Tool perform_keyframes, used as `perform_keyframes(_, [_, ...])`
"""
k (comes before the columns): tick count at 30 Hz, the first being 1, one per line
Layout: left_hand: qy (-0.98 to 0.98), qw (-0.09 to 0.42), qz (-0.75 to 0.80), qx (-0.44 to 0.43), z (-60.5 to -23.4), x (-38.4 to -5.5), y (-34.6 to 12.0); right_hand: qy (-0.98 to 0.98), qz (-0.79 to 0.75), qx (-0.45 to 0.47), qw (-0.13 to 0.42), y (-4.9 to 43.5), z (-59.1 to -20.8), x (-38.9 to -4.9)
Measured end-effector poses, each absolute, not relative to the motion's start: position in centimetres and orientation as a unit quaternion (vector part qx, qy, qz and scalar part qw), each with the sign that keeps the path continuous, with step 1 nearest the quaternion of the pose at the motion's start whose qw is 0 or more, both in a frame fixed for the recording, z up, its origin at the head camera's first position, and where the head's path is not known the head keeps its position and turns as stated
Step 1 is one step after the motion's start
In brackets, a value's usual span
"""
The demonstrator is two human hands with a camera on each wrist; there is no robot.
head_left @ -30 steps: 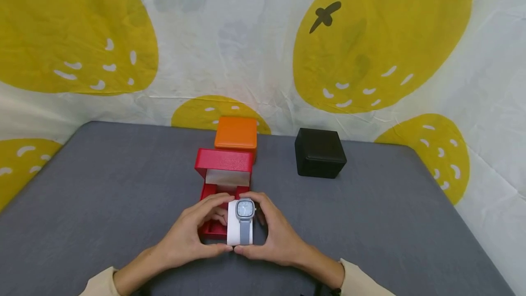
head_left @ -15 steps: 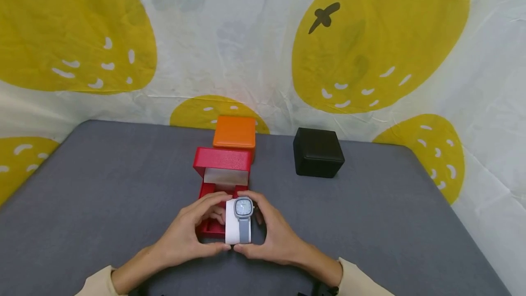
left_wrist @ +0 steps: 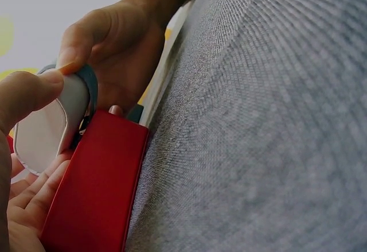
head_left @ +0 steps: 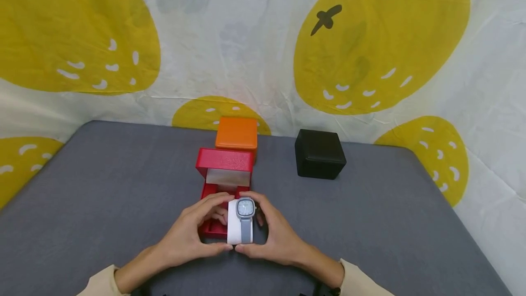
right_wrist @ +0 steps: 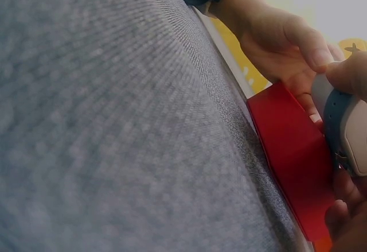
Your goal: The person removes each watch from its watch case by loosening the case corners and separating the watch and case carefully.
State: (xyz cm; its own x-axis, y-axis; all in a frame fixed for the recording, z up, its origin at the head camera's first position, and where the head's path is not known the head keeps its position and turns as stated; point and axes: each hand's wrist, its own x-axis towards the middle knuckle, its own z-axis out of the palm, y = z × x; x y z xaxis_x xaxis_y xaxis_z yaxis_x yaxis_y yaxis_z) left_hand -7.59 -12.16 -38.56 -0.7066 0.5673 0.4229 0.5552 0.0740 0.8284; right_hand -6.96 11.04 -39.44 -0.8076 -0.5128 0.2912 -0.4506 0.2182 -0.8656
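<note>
Both hands hold a white watch cushion (head_left: 233, 229) with a grey-blue strapped wristwatch (head_left: 245, 208) fastened round it, its square dial facing up in the head view. My left hand (head_left: 188, 229) grips the cushion's left side between thumb and fingers. On the right side, my right hand (head_left: 277, 232) pinches it the same way, the two thumbs close together at the near end. An open red watch box (head_left: 213, 229) stands on the table behind and below the cushion, lid raised. In the right wrist view the strap (right_wrist: 335, 111) wraps the cushion just beside the red box wall (right_wrist: 289, 154).
An orange box (head_left: 236, 132) stands closed right behind the red lid (head_left: 225, 159). To the right is a closed black box (head_left: 320, 153). The grey table (head_left: 123, 182) ends at a white cloth backdrop (head_left: 230, 40) with yellow fruit prints.
The head view shifts very slightly. Hands, watch and boxes otherwise keep the same places.
</note>
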Motion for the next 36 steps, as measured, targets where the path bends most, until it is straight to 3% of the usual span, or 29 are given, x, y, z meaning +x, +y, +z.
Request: perform_keyframes(36, [0.731,-0.004,0.562,0.387,-38.7,-7.81,-12.36,0.779,-0.542,-0.315,0.005,11.0,-39.55,-7.14])
